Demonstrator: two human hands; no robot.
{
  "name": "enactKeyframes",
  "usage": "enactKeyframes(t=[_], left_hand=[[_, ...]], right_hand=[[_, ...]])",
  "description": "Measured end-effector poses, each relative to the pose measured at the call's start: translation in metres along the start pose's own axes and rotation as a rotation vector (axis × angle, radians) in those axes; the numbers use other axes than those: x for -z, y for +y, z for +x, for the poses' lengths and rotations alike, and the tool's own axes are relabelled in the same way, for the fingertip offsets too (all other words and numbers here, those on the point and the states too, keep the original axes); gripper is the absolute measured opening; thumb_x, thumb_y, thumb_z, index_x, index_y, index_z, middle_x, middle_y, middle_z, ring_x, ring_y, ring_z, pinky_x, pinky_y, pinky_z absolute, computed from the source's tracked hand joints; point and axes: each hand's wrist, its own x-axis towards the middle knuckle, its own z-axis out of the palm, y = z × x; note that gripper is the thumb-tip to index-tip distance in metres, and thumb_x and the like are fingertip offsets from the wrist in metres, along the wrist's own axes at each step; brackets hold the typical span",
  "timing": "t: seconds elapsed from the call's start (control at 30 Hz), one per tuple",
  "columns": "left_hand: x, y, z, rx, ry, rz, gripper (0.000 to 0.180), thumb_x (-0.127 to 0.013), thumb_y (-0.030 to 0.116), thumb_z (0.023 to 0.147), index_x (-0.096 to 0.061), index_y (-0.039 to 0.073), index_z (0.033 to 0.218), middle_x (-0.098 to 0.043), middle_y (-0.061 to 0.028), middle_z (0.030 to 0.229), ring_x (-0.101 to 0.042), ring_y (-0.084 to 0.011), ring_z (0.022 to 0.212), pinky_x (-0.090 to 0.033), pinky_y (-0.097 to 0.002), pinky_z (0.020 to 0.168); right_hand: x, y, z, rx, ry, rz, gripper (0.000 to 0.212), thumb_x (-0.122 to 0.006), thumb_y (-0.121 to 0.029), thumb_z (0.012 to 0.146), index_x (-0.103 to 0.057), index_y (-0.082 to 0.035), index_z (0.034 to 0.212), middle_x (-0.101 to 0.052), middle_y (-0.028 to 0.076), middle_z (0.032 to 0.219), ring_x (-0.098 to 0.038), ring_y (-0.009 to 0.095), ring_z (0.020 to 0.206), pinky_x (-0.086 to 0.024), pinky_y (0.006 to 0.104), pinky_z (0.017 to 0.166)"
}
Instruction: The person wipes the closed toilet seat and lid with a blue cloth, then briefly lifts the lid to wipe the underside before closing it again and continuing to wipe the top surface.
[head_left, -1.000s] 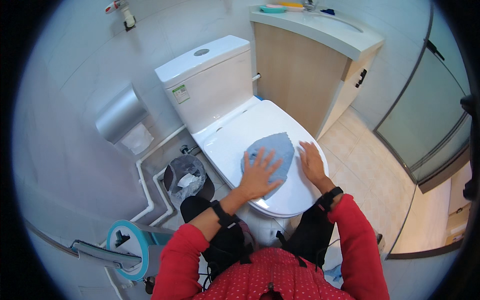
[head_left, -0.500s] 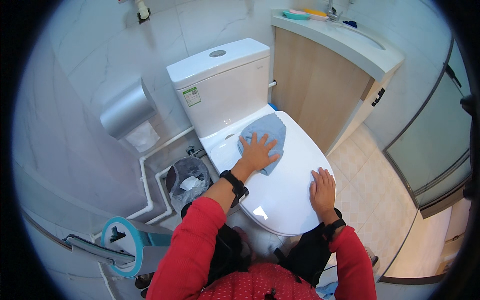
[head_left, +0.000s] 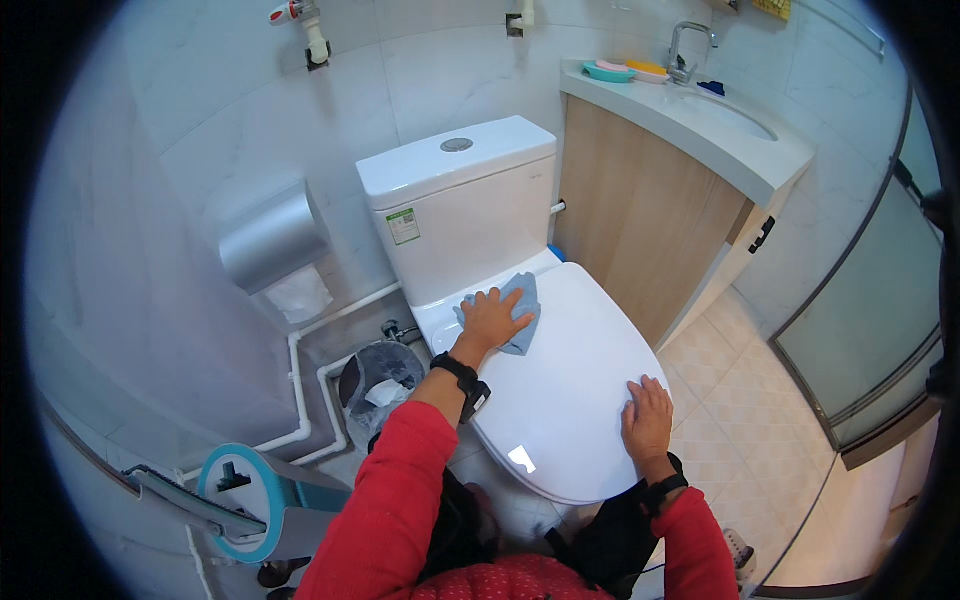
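Observation:
My left hand (head_left: 488,321) presses a light blue cleaning cloth (head_left: 522,330) onto the rear left of the closed white toilet lid (head_left: 570,400). Its fingers are bent over the bunched cloth, and part of the cloth lies hidden beneath the palm. On the lid's right edge rests my right hand (head_left: 648,415), fingers extended and holding nothing. Behind the lid stands the white toilet tank (head_left: 470,220), with a round flush button (head_left: 457,145) on top.
A silver paper dispenser (head_left: 275,238) hangs at left above a lined trash bin (head_left: 365,400) and white pipes (head_left: 300,400). A blue-rimmed bucket (head_left: 215,490) stands lower left. At right are a wooden cabinet (head_left: 640,210) under a sink counter (head_left: 690,135) and a framed glass door (head_left: 870,320).
My left hand has drawn the cloth leftward over the lid, and the cloth is more bunched. The right hand stays at the lid's edge. The view has tilted upward.

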Motion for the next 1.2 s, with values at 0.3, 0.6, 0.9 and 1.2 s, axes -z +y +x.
enactKeyframes(t=[0.3, 0.6, 0.9, 1.2], left_hand=[[0.009, -0.036, -0.057, 0.092, 0.079, 0.011, 0.065, -0.057, 0.062, 0.088, -0.052, 0.027, 0.142, -0.054, -0.0157, 0.127, -0.049, -0.0383, 0.118, -0.035, -0.0652, 0.093], [-0.007, -0.048, -0.123, 0.137, 0.187, -0.065, 0.065, -0.062, 0.055, 0.089, -0.05, 0.021, 0.143, -0.036, -0.0231, 0.15, -0.038, -0.0461, 0.132, -0.035, -0.0707, 0.098], [-0.013, -0.039, -0.144, 0.15, 0.122, -0.1, 0.07, -0.063, 0.055, 0.09, -0.045, 0.02, 0.148, -0.025, -0.0229, 0.159, -0.024, -0.0499, 0.143, -0.029, -0.0746, 0.102], [-0.002, -0.058, -0.071, 0.12, 0.12, 0.094, 0.071, -0.056, 0.059, 0.091, -0.047, 0.015, 0.145, -0.05, -0.0174, 0.138, -0.047, -0.0375, 0.124, -0.038, -0.0651, 0.093]], right_hand=[[-0.006, 0.007, -0.006, -0.002, 0.048, 0.035, 0.032, -0.06, -0.01, 0.089, -0.063, -0.008, 0.12, -0.056, 0.016, 0.135, -0.047, 0.037, 0.131, -0.032, 0.0484, 0.113], [-0.007, 0.009, -0.009, 0.042, 0.089, 0.033, 0.031, -0.06, -0.009, 0.088, -0.063, -0.006, 0.119, -0.057, 0.017, 0.133, -0.048, 0.037, 0.129, -0.035, 0.0486, 0.111], [-0.003, 0.004, -0.006, -0.017, 0.01, 0.009, 0.031, -0.057, -0.009, 0.092, -0.062, -0.005, 0.122, -0.054, 0.017, 0.137, -0.045, 0.036, 0.132, -0.032, 0.0476, 0.114], [0.001, 0.0, -0.002, -0.027, -0.01, -0.02, 0.03, -0.057, -0.008, 0.092, -0.062, -0.005, 0.122, -0.054, 0.017, 0.137, -0.046, 0.036, 0.132, -0.032, 0.0466, 0.114]])
